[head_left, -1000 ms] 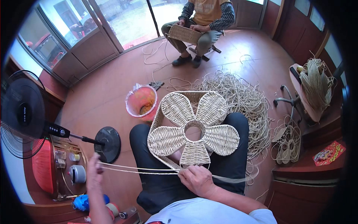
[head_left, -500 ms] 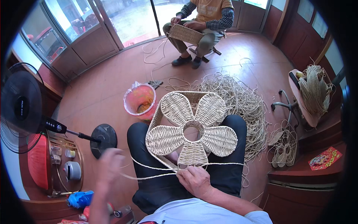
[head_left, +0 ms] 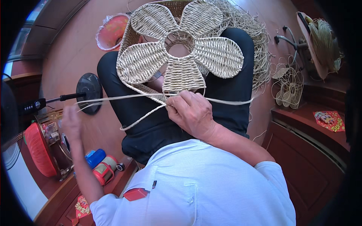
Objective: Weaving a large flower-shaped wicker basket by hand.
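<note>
My right hand [head_left: 192,115] is curled, knuckles up, pinching the lowest petal of the woven flower [head_left: 184,73] at its bottom edge, together with cord [head_left: 124,97]; the fingertips are hidden. The cord stretches leftward toward my left hand [head_left: 71,120], out past my left thigh; that hand is blurred, so I cannot tell whether it grips. A second, twisted strand [head_left: 145,117] slants over that thigh, and another length runs rightward from my right hand.

The flower lies over the woven basket [head_left: 128,39], both on my lap, the basket's far edge beyond my knees. Past my left knee stands a red bucket [head_left: 113,28]; beyond the right, a heap of cord [head_left: 260,56] covers the floor. Near my left hand is the fan's round base [head_left: 89,90]. Rightward, a red card [head_left: 329,121] lies on the ledge [head_left: 301,113].
</note>
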`<state>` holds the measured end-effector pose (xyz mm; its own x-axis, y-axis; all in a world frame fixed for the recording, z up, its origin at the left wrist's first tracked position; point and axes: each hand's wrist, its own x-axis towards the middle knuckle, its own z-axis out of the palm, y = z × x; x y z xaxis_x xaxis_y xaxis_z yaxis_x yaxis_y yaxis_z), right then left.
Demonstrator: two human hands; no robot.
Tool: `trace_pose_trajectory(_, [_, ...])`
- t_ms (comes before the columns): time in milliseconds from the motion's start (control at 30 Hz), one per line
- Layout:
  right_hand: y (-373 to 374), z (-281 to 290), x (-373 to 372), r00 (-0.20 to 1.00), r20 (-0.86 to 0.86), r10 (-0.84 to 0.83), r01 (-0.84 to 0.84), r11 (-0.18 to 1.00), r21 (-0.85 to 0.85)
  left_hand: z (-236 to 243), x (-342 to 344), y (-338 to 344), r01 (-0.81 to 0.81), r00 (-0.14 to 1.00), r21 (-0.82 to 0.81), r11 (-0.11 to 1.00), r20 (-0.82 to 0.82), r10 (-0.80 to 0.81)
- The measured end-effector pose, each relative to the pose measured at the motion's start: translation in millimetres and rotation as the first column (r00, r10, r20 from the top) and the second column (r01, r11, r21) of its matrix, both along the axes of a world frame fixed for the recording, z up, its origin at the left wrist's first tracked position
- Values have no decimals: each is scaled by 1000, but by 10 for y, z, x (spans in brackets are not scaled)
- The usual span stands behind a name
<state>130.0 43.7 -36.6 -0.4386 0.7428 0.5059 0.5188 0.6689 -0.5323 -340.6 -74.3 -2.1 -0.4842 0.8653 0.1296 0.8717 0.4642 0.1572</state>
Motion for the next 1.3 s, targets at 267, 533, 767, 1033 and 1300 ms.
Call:
trace_pose_trajectory(267, [61, 134, 69, 986, -169, -12, -20, 983, -184, 1188, -2891, -1805, -807, 550, -127, 577, -519, 654])
trace_pose_trajectory(533, [176, 196, 225, 995, -76, -58, 23, 917, -399, 686, 1745, 64, 494, 790, 430, 756, 141, -597])
trace_pose_trajectory(767, [200, 202, 175, 993, -88, -81, 30, 880, -474, 29, 3062, 362, 434, 697, 432, 791, 395, -598])
trace_pose_trajectory(1033, [198, 195, 142, 997, -38, -71, 55, 946, -320, 48, 3081, 595, 263, 864, 308, 914, 347, -366])
trace_pose_trajectory(1300, [203, 147, 110, 993, -117, -26, -12, 950, -312, 133, 3148, 749, 187, 809, 116, 975, 546, -220])
